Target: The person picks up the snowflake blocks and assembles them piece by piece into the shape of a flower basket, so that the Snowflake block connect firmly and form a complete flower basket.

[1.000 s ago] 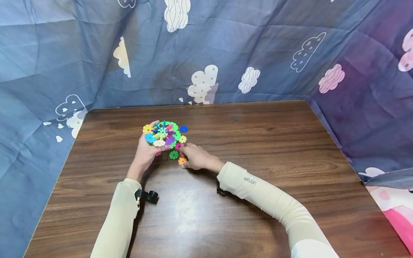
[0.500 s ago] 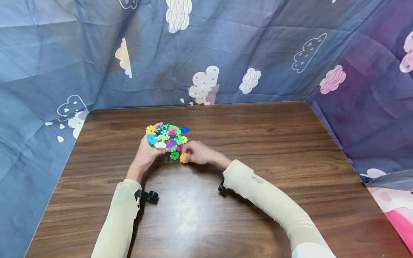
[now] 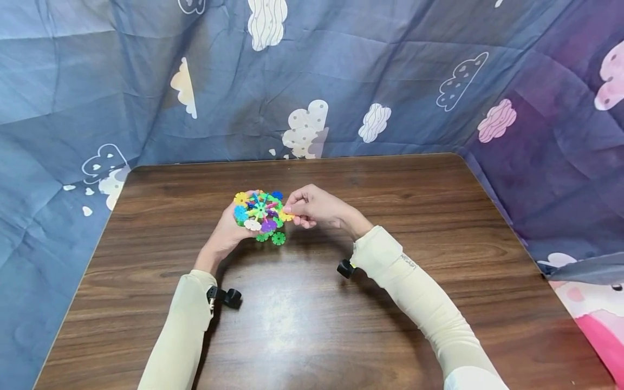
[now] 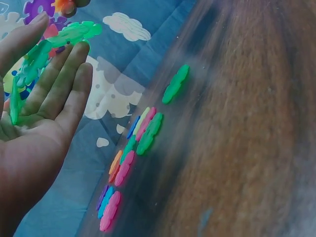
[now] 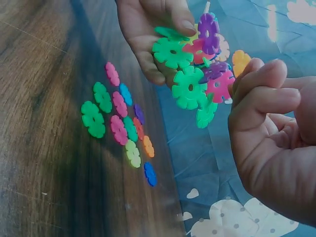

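My left hand (image 3: 229, 227) holds a cluster of interlocking plastic snowflake discs (image 3: 260, 210) above the table's left half. The cluster joins green, purple, yellow, blue and white notched discs, some on edge. In the right wrist view, the left thumb lies against its green discs (image 5: 173, 52). Beside the cluster's right side, my right hand (image 3: 322, 210) pinches an orange snowflake disc (image 5: 241, 61) between thumb and fingertips. Whether that disc touches the cluster I cannot tell. The left wrist view shows the left palm (image 4: 34, 158) turned up, fingers extended under green discs.
Loose snowflake discs lie flat on the wooden table (image 3: 414, 216) beneath the hands, among them a green disc (image 5: 93, 119), a pink disc (image 5: 119, 130) and a blue disc (image 5: 150, 174). A cloud-printed cloth (image 3: 219, 81) hangs behind the table.
My right hand has picked the orange disc off the table and raised it to the cluster's right side. My left hand has shifted slightly right with the cluster.
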Motion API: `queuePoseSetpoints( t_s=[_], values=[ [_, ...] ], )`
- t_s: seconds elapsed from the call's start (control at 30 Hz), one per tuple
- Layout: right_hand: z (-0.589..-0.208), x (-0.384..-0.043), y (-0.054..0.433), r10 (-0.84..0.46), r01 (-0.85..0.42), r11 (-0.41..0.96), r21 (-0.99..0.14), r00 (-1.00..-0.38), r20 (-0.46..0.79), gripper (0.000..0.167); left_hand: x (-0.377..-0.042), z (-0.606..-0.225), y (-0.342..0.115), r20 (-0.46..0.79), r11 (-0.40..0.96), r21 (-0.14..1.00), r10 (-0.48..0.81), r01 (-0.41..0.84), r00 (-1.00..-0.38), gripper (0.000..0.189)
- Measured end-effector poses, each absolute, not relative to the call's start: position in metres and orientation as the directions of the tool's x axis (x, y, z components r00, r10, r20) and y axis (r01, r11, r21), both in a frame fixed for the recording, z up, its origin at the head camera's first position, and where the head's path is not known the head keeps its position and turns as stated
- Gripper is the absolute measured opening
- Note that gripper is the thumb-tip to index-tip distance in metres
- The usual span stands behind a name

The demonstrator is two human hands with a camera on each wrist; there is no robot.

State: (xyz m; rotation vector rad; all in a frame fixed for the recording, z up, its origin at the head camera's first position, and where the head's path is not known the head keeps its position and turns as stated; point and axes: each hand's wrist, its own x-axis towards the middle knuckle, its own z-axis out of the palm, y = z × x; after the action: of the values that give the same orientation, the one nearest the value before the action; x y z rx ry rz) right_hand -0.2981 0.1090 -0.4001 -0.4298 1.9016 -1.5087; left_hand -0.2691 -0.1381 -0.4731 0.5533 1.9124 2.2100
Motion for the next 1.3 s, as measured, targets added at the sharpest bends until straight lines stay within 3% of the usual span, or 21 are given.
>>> queuePoseSetpoints(
  t_s=[0.3, 0.63, 0.83, 1.3],
  values=[
    [-0.405, -0.297, 0.106, -0.586, 0.142, 0.302, -0.943, -0.752, -0.301, 0.014, -0.269, -0.474, -0.135, 0.132, -0.100, 0.990, 0.355, 0.103, -0.925, 0.089],
    [-0.410, -0.294, 0.101, -0.488, 0.204, 0.284, -0.937, -0.811, -0.324, 0.010, -0.268, -0.471, -0.128, 0.125, -0.016, 0.992, 0.351, 0.128, -0.928, 0.085],
    [-0.412, -0.290, 0.097, -0.412, 0.242, 0.249, -0.938, -0.850, -0.329, 0.011, -0.268, -0.472, -0.124, 0.113, -0.031, 0.994, 0.332, 0.110, -0.936, 0.079],
    [-0.416, -0.290, 0.090, -0.394, 0.242, 0.260, -0.935, -0.857, -0.332, 0.011, -0.276, -0.476, -0.127, 0.126, 0.003, 0.991, 0.379, 0.137, -0.917, 0.084]
  ],
)
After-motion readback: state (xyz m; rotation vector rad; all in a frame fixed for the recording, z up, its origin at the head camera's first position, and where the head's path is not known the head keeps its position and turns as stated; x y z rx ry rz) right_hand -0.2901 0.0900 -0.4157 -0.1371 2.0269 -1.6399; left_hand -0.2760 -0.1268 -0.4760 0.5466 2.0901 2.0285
